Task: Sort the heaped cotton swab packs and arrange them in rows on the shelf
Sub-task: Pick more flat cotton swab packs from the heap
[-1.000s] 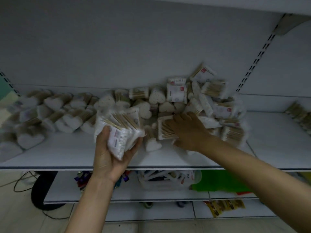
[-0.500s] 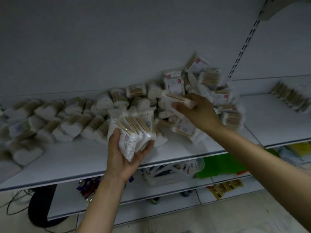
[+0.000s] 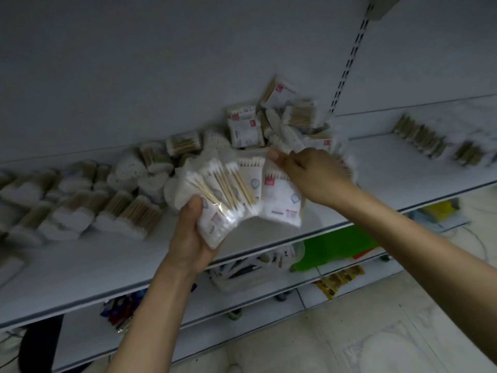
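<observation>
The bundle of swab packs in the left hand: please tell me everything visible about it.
The bundle of swab packs is several flat, clear plastic packs spread like a fan. Inside lie swabs with pale wooden sticks and white cotton tips; some packs show a white label with a red mark. The left hand grips its lower end, thumb in front, above the shelf. The right hand pinches the top of the rightmost pack, which lies against the fan.
</observation>
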The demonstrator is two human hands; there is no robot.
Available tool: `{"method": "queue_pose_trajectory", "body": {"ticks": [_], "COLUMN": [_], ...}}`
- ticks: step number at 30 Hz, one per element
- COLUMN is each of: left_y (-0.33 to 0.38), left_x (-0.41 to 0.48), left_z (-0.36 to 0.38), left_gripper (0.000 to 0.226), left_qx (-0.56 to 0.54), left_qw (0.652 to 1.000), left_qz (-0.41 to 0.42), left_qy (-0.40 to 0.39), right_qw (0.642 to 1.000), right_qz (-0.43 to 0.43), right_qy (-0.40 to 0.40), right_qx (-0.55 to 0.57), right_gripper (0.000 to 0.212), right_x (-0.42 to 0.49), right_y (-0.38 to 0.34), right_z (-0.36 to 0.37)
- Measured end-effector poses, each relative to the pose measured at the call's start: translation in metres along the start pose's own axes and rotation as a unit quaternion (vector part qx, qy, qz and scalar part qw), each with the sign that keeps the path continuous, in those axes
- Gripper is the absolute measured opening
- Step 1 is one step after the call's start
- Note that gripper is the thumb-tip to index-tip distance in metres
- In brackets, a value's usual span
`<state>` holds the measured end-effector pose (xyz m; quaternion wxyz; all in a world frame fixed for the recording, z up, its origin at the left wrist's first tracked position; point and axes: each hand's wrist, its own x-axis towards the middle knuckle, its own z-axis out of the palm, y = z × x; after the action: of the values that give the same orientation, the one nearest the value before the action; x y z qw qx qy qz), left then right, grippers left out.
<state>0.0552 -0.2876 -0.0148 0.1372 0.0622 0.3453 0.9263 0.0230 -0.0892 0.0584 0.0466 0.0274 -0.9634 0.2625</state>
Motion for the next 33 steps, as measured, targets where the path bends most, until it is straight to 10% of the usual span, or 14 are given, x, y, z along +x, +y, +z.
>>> {"method": "queue_pose_trajectory", "body": {"ticks": [15, 19, 22, 25, 28, 33], "left_y": [-0.069, -0.070, -0.060, -0.045, -0.032, -0.013], "left_x": [-0.023, -0.031, -0.040, -0.043, -0.038, -0.022], "left_z": [0.071, 0.056, 0.037, 0.016, 0.002, -0.006], "left_gripper": [0.092, 0.079, 0.076, 0.077, 0.082, 0.078], "left_qx": [-0.024, -0.114, -0.171, -0.181, -0.191, -0.173], "left_qw": [1.000, 0.993, 0.975, 0.968, 0.967, 0.977], "left_qz": [0.011, 0.044, 0.105, 0.119, 0.103, 0.052], "left_qy": [-0.007, 0.010, 0.092, 0.128, 0.135, 0.117], "right_qw": [0.981, 0.964, 0.978, 0.899, 0.873, 0.922], "right_qz": [-0.006, 0.003, -0.203, -0.370, -0.351, -0.330], "right_qy": [-0.124, -0.148, -0.038, -0.038, -0.133, -0.048], "right_qx": [0.151, 0.221, -0.005, -0.231, -0.310, -0.199], "right_gripper": [0.039, 0.061, 0.046, 0.056, 0.080, 0.054], "right_x": [0.015, 0.022, 0.025, 0.027, 0.027, 0.026], "right_y": [0.038, 0.022, 0.040, 0.074, 0.086, 0.072], "right_z": [-0.015, -0.008, 0.002, 0.027, 0.052, 0.055]}}
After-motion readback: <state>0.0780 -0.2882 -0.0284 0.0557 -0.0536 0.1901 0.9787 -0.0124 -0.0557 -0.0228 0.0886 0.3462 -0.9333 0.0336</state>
